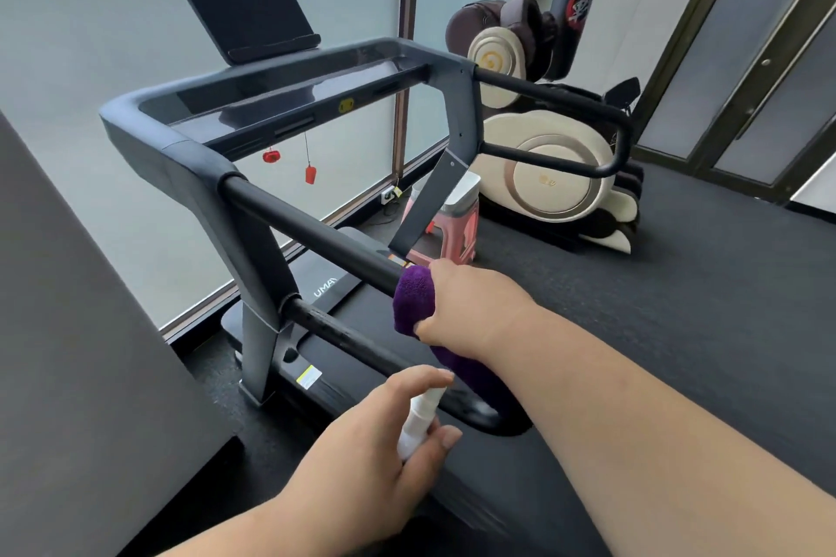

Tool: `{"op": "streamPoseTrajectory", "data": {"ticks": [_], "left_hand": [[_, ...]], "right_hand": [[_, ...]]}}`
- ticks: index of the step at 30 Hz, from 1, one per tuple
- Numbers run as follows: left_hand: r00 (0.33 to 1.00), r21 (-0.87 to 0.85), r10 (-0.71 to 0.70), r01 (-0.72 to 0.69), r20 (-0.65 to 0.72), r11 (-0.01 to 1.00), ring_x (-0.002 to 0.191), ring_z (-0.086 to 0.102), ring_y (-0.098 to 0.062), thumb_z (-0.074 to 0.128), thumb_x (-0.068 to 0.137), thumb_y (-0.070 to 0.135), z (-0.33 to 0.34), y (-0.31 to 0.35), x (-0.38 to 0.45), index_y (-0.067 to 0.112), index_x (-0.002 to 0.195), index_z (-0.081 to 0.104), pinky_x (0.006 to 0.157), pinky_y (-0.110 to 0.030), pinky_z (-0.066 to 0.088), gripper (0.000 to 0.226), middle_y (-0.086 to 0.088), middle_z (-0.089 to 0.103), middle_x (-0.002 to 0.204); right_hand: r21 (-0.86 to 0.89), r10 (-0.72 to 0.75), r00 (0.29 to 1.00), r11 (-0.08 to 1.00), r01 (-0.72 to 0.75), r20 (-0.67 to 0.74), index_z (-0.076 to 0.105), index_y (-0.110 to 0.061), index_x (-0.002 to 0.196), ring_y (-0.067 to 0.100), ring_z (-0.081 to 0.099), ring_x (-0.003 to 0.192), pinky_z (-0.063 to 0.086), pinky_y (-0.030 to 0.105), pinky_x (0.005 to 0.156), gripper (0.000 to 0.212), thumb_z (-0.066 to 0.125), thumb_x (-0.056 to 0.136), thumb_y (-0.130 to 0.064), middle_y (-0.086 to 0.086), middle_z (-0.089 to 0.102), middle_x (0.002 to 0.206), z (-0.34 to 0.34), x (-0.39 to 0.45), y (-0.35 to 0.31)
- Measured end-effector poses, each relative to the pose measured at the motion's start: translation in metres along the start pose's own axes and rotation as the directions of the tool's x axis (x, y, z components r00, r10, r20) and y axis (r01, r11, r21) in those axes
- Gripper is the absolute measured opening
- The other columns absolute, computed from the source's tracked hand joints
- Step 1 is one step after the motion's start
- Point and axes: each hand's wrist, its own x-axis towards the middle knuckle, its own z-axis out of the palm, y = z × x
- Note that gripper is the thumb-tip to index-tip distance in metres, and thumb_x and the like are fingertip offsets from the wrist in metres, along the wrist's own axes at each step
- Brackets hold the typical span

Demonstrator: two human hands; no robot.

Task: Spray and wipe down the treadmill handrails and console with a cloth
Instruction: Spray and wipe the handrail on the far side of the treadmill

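The right hand (pixel 470 308) grips a purple cloth (pixel 414 301) wrapped around the near handrail (pixel 312 231) of the treadmill. Just below that handrail, the left hand (pixel 380 443) holds a white spray bottle (pixel 418 421), fingers curled round it

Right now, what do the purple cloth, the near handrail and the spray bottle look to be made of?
Purple cloth: plush fabric, likely microfibre; fuzzy matte nap.
Near handrail: black bar, matte, probably rubber or foam grip over a tube; no glare.
Spray bottle: white, smooth, seemingly plastic; mostly hidden by the left hand.
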Motion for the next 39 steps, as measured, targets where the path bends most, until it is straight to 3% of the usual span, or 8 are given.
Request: {"op": "streamPoseTrajectory", "data": {"ticks": [3, 8, 15, 21, 25, 30, 33, 39], "left_hand": [[1.000, 0.024, -0.017, 0.016, 0.015, 1.000, 0.079, 0.058, 0.002, 0.043, 0.082, 0.063, 0.016, 0.014, -0.008, 0.074, 0.116, 0.018, 0.071, -0.010, 0.041, 0.044, 0.031, 0.055, 0.102], [0.998, 0.063, -0.056, 0.055, 0.014, 0.996, 0.084, 0.057, 0.005, 0.043, 0.083, 0.063, 0.034, 0.034, -0.024, 0.076, 0.116, 0.015, 0.071, -0.005, 0.038, 0.045, 0.030, 0.054, 0.107], [0.992, 0.139, -0.124, 0.127, -0.031, 0.982, 0.079, 0.056, 0.007, 0.043, 0.082, 0.063, 0.046, 0.047, -0.052, 0.074, 0.116, 0.016, 0.067, -0.005, 0.038, 0.044, 0.030, 0.053, 0.107], [0.985, 0.175, -0.161, 0.169, -0.061, 0.970, 0.081, 0.058, 0.004, 0.041, 0.080, 0.066, 0.049, 0.053, -0.068, 0.075, 0.115, 0.016, 0.067, -0.006, 0.039, 0.044, 0.032, 0.055, 0.103], [0.984, 0.184, -0.162, 0.172, -0.070, 0.968, 0.079, 0.058, 0.004, 0.041, 0.079, 0.066, 0.052, 0.057, -0.073, 0.075, 0.114, 0.017, 0.066, -0.006, 0.040, 0.044, 0.033, 0.055, 0.103], [0.981, 0.172, -0.168, 0.183, -0.096, 0.968, 0.079, 0.059, 0.006, 0.043, 0.079, 0.067, 0.053, 0.056, -0.074, 0.074, 0.115, 0.021, 0.068, -0.005, 0.041, 0.042, 0.031, 0.055, 0.104], [0.982, 0.155, -0.168, 0.180, -0.089, 0.971, 0.074, 0.059, 0.003, 0.044, 0.079, 0.066, 0.054, 0.057, -0.074, 0.074, 0.114, 0.023, 0.065, -0.005, 0.041, 0.041, 0.029, 0.056, 0.102], [0.980, 0.164, -0.187, 0.196, -0.071, 0.967, 0.077, 0.060, 0.003, 0.043, 0.079, 0.067, 0.054, 0.051, -0.074, 0.073, 0.115, 0.022, 0.067, -0.007, 0.042, 0.043, 0.032, 0.056, 0.103]], "right_hand": [[0.055, -0.003, 1.000, 0.998, 0.003, 0.003, 0.045, -0.024, 0.120, 0.028, 0.062, 0.095, 0.054, 0.041, 0.080, 0.052, 0.065, 0.080, -0.050, -0.001, 0.062, 0.103, 0.004, -0.022, 0.024], [0.303, 0.005, 0.987, 0.952, 0.043, -0.158, 0.044, -0.032, 0.132, 0.023, 0.061, 0.109, 0.050, 0.038, 0.091, 0.062, 0.072, 0.079, -0.048, -0.005, 0.060, 0.119, 0.031, -0.048, 0.057], [0.713, 0.123, 0.913, 0.668, 0.213, -0.388, 0.039, -0.031, 0.140, 0.016, 0.051, 0.123, 0.045, 0.043, 0.106, 0.073, 0.080, 0.080, -0.036, -0.004, 0.051, 0.133, 0.116, -0.072, 0.090], [0.790, 0.172, 0.957, 0.607, 0.085, -0.234, 0.025, -0.034, 0.147, 0.018, 0.044, 0.134, 0.038, 0.038, 0.113, 0.080, 0.075, 0.085, -0.036, -0.001, 0.042, 0.146, 0.172, -0.088, 0.109], [0.837, 0.190, 0.978, 0.546, -0.030, -0.089, 0.025, -0.047, 0.142, 0.018, 0.047, 0.132, 0.040, 0.048, 0.112, 0.070, 0.070, 0.090, -0.032, -0.003, 0.045, 0.144, 0.208, -0.107, 0.124], [0.859, 0.281, 0.893, 0.475, 0.189, -0.352, 0.034, -0.020, 0.148, 0.016, 0.046, 0.133, 0.033, 0.032, 0.115, 0.071, 0.070, 0.087, -0.033, -0.004, 0.045, 0.141, 0.175, -0.107, 0.110], [0.788, 0.213, 0.816, 0.474, 0.394, -0.537, 0.040, -0.029, 0.141, 0.007, 0.048, 0.130, 0.032, 0.022, 0.114, 0.063, 0.069, 0.088, -0.044, -0.016, 0.049, 0.135, 0.135, -0.093, 0.097], [0.742, 0.169, 0.871, 0.612, 0.274, -0.461, 0.038, -0.012, 0.147, 0.018, 0.045, 0.131, 0.034, 0.034, 0.114, 0.077, 0.076, 0.084, -0.035, 0.000, 0.047, 0.139, 0.139, -0.077, 0.090]]}}
